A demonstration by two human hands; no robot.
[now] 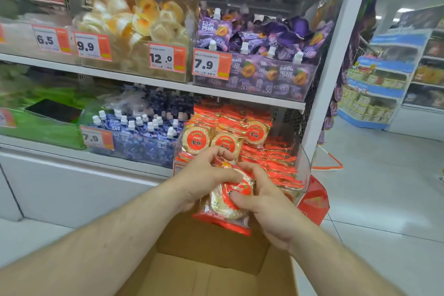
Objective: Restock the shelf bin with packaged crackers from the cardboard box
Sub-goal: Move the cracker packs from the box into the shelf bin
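Both hands hold a stack of red-and-gold cracker packets [227, 209] just in front of the clear shelf bin [304, 166]. My left hand [206, 175] grips the stack from the left with fingers curled over its top. My right hand [262, 202] grips it from the right, thumb pressed on the front packet. The bin holds several more cracker packets [223, 139], some upright at the left, others lying flat at the right. The open cardboard box [216, 259] sits below my arms; its visible inside is bare brown cardboard.
Blue spouted pouches [141, 132] fill the bin to the left, purple pouches [259, 55] the bin above. Jelly cups [141, 19] sit on the upper shelf. A red carton [314, 199] stands on the floor right of the bin. The tiled aisle [384, 187] opens to the right.
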